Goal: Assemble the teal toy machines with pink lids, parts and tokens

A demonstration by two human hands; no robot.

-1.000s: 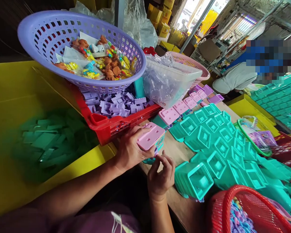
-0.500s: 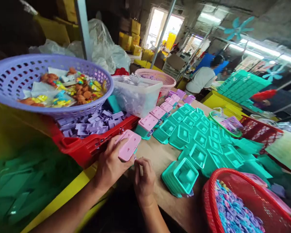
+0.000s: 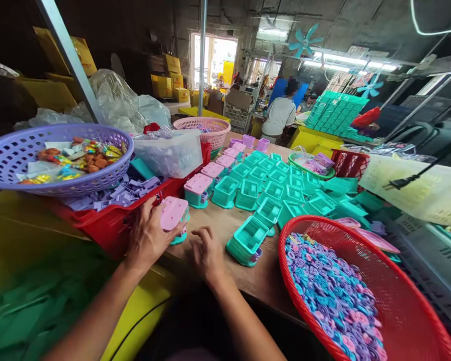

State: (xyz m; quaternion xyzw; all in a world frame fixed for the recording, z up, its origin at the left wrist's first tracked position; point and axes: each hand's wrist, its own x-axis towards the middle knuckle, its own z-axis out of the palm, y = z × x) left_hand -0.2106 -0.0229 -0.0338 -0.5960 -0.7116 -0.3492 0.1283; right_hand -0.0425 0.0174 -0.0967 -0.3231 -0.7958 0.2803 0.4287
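Note:
My left hand [image 3: 146,238] is closed around a small teal plastic box with a pink lid [image 3: 173,212], its fingers at the left side and its thumb across the front. The box appears upright at the table's near left. Just right of it, my right hand [image 3: 208,256] hovers with loosely bent fingers apart, holding nothing that I can see. Beyond the left hand, more pink-lidded boxes [image 3: 198,184] stand in a row. Nearest to my right hand is an open teal box [image 3: 250,235] with a purple clasp at its front.
Rows of open teal boxes [image 3: 272,190] cover the table's middle. A red basket [image 3: 409,281] of swirled pieces stands at the right. On the left, a purple basket [image 3: 108,175] sits above a red crate [image 3: 108,230] with purple parts. A person [image 3: 280,115] works further back.
The view has turned right. My left hand has lowered the pink-lidded box toward the table. My right hand has come away from the box, its fingers opening.

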